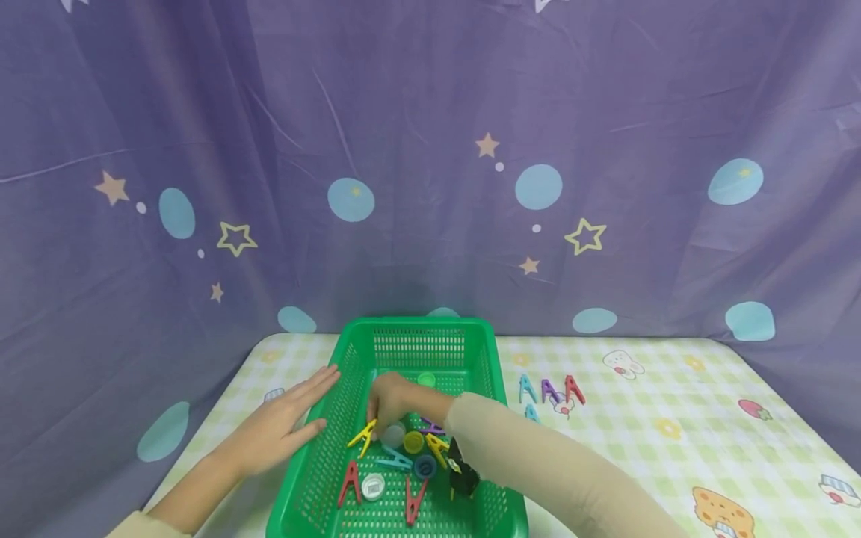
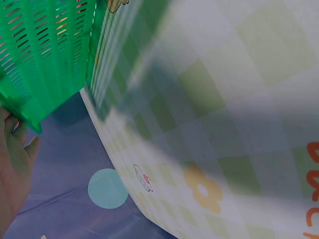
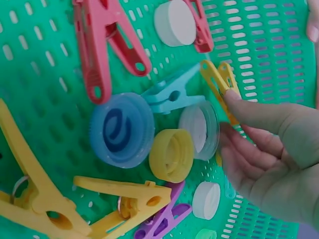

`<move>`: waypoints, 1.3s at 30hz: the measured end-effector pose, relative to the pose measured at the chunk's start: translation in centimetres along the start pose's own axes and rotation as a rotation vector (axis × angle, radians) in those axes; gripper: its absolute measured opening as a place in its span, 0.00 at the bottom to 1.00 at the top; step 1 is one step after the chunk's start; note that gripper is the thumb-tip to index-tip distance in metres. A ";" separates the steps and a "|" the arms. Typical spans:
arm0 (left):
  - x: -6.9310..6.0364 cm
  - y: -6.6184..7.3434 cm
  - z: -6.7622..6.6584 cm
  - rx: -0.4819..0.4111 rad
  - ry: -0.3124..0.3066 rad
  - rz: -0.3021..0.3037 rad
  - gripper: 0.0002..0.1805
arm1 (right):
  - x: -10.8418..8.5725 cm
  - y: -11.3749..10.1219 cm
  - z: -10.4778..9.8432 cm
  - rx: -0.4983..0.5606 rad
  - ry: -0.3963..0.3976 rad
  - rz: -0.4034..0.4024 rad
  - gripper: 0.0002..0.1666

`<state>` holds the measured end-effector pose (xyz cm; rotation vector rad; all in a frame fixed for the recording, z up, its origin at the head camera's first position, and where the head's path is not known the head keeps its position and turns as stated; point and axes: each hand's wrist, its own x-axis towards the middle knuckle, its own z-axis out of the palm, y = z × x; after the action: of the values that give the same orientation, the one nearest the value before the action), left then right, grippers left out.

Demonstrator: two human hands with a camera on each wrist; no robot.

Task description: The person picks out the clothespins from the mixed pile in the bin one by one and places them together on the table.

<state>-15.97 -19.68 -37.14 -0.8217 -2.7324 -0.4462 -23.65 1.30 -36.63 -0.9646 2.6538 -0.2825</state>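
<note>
A green plastic basket (image 1: 501, 396) holds clothespins and bottle caps. Inside it, my right hand (image 1: 397, 400) pinches a yellow clothespin (image 1: 364, 438) between thumb and fingers, as the right wrist view shows (image 3: 221, 84). Close to those fingers lie a clear cap (image 3: 202, 130), a yellow cap (image 3: 171, 157) and a light blue clothespin (image 3: 172, 92). A blue cap (image 3: 122, 130) is a little farther off. My left hand (image 1: 289, 422), fingers straight, rests against the basket's left rim; in the left wrist view only part of this hand (image 2: 15, 167) shows.
Elsewhere in the basket are red clothespins (image 1: 415, 501), a white cap (image 1: 373, 487), a purple clothespin (image 3: 164, 214) and a black item (image 1: 463, 478) partly behind my sleeve. Right of the basket, several clothespins (image 1: 550, 390) lie on the checkered tablecloth (image 1: 646, 448). A purple curtain (image 1: 430, 246) hangs behind.
</note>
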 end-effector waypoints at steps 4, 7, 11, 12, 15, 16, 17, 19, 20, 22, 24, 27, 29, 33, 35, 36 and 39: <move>0.0 0.1 -0.1 -0.004 -0.002 -0.006 0.35 | 0.0 0.3 -0.3 0.210 -0.020 0.021 0.08; -0.1 0.1 -0.1 -0.006 -0.003 -0.010 0.34 | 0.1 0.6 -0.3 0.440 -0.018 0.057 0.08; -0.1 0.1 -0.1 -0.009 -0.003 -0.014 0.35 | 0.1 1.1 -0.6 0.655 -0.007 0.094 0.09; -0.1 0.1 -0.1 -0.010 -0.002 -0.013 0.35 | 0.1 1.3 -0.7 0.685 -0.009 0.099 0.09; -0.1 0.0 -0.1 -0.006 -0.002 -0.014 0.35 | -0.1 1.6 -1.3 0.758 -0.024 0.114 0.11; -0.1 0.0 -0.1 -0.005 -0.001 -0.013 0.35 | -0.1 1.7 -1.5 0.788 -0.032 0.118 0.11; -0.1 0.0 -0.1 -0.005 -0.001 -0.013 0.35 | -0.2 1.8 -1.7 0.807 -0.039 0.119 0.12; -0.1 0.0 -0.1 -0.005 0.000 -0.013 0.35 | -0.5 2.0 -2.2 0.858 -0.050 0.127 0.13; -0.1 0.0 0.0 -0.005 -0.001 -0.012 0.35 | -0.6 2.1 -2.4 0.884 -0.054 0.129 0.13; -0.1 -0.1 0.0 -0.004 0.002 -0.009 0.34 | -0.8 2.3 -2.7 0.941 -0.061 0.140 0.15; -0.1 -0.1 0.0 0.000 0.004 -0.005 0.34 | -1.0 2.6 -3.1 0.989 -0.065 0.159 0.16; -0.1 -0.1 0.0 0.006 0.008 -0.006 0.34 | -1.2 3.1 -3.5 1.054 -0.073 0.182 0.16; -0.1 -0.1 0.0 0.006 0.009 -0.009 0.34 | -1.4 3.5 -3.8 1.093 -0.078 0.189 0.16; -0.1 -0.1 -0.2 0.004 0.008 -0.010 0.34 | -2.0 4.2 -4.0 1.155 -0.094 0.185 0.17; -0.1 0.0 -0.2 0.002 0.009 -0.009 0.34 | -2.4 4.6 -4.1 1.168 -0.105 0.176 0.17; -0.1 0.0 -0.1 0.001 0.011 -0.009 0.34 | -2.6 4.8 -4.2 1.175 -0.112 0.173 0.18; -0.2 0.0 0.0 0.001 0.013 -0.011 0.34 | -3.3 5.2 -4.5 1.175 -0.125 0.162 0.20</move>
<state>-15.85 -19.79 -37.18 -0.8013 -2.7266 -0.4503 -25.88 7.70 -33.24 -0.3325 1.8625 -1.4386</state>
